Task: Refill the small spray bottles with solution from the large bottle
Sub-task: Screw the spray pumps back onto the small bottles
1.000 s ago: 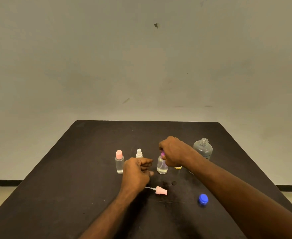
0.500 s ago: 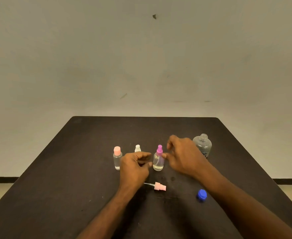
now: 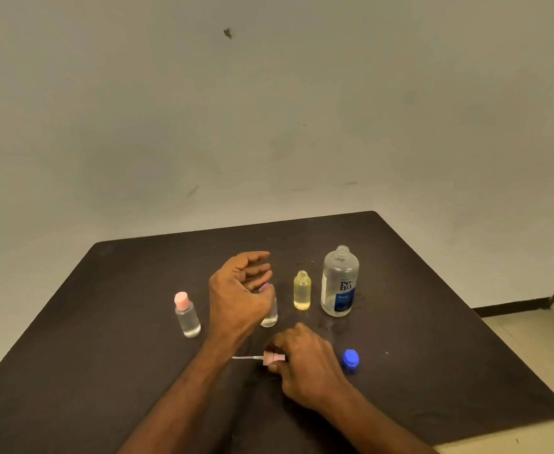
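Observation:
The large clear bottle (image 3: pixel 339 283) with a blue label stands uncapped at the right. Left of it is a small yellow bottle (image 3: pixel 302 291) with an open neck. A clear bottle with a pink cap (image 3: pixel 186 314) stands further left. My left hand (image 3: pixel 239 290) hovers with loosely spread fingers in front of a purple-topped small bottle (image 3: pixel 270 314), covering most of it. My right hand (image 3: pixel 305 365) rests on the table, fingers pinched on a pink spray head (image 3: pixel 274 358) whose thin tube points left.
A blue cap (image 3: pixel 350 358) lies on the dark table (image 3: pixel 105 371) just right of my right hand. The table's far edge meets a plain wall, and its right edge drops to a tiled floor.
My right hand left the purple-topped bottle and came down onto the pink spray head. My left hand rose and opened its fingers. The view has tilted.

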